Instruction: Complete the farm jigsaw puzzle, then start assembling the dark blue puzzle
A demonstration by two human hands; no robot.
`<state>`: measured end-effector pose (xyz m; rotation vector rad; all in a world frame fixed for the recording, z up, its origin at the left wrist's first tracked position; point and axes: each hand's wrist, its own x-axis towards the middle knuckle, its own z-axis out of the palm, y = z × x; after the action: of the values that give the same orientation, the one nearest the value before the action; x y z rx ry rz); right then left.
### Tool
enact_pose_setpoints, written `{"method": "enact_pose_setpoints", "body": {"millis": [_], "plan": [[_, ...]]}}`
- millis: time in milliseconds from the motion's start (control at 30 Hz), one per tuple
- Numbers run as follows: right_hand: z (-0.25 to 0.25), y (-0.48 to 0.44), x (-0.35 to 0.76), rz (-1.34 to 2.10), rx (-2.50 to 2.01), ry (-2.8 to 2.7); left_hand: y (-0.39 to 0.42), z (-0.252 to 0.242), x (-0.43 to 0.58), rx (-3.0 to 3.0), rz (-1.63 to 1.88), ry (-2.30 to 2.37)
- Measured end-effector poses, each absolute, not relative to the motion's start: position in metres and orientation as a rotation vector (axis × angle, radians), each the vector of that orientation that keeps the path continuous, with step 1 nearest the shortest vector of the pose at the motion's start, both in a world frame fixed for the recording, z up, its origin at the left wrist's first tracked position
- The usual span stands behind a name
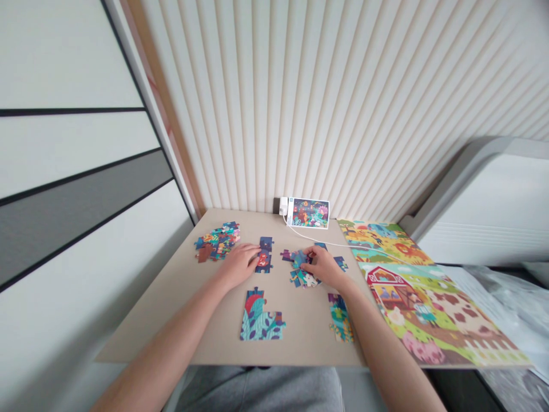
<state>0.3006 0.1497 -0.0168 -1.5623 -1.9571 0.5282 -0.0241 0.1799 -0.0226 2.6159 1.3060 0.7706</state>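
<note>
My left hand (240, 264) lies low over the table with its fingers stretched out. Its fingertips rest at the left edge of a short column of joined dark-blue puzzle pieces (266, 243) with a red figure. My right hand (326, 268) is over a pile of loose puzzle pieces (305, 279), thumb and forefinger curled about a blue puzzle piece (299, 259). Part of that pile is hidden under the hand. Nearer me sits an L-shaped joined corner section (262, 326) in teal and red. Beside my right forearm is a joined strip of colourful pieces (341, 320).
Another heap of pieces (221, 239) lies at the back left. A picture card (309, 213) leans against the pleated wall beside a white plug (283, 206), whose cable (317, 237) runs rightward. Finished farm (437, 315) and safari (386, 240) puzzles cover the right side.
</note>
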Motion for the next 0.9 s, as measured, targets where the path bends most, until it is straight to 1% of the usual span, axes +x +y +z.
{"method": "enact_pose_setpoints", "body": {"millis": [200,333,633,767,900], "plan": [[-0.005,0.144,0.293,0.723,-1.335,-1.801,0.180,-0.023,-0.024,2.616,0.780,1.305],[0.003,0.143,0.295,0.769,-1.302,-1.687,0.180,-0.023,-0.024,2.612,0.784,1.307],[0.008,0.150,0.315,0.744,-1.286,-1.485,0.178,-0.022,-0.024,2.611,0.779,1.300],[0.005,0.153,0.330,0.611,-1.444,-1.476,0.178,-0.022,-0.024,2.607,0.779,1.301],[0.005,0.151,0.338,0.558,-1.574,-1.567,0.179,-0.022,-0.024,2.605,0.778,1.299]]}}
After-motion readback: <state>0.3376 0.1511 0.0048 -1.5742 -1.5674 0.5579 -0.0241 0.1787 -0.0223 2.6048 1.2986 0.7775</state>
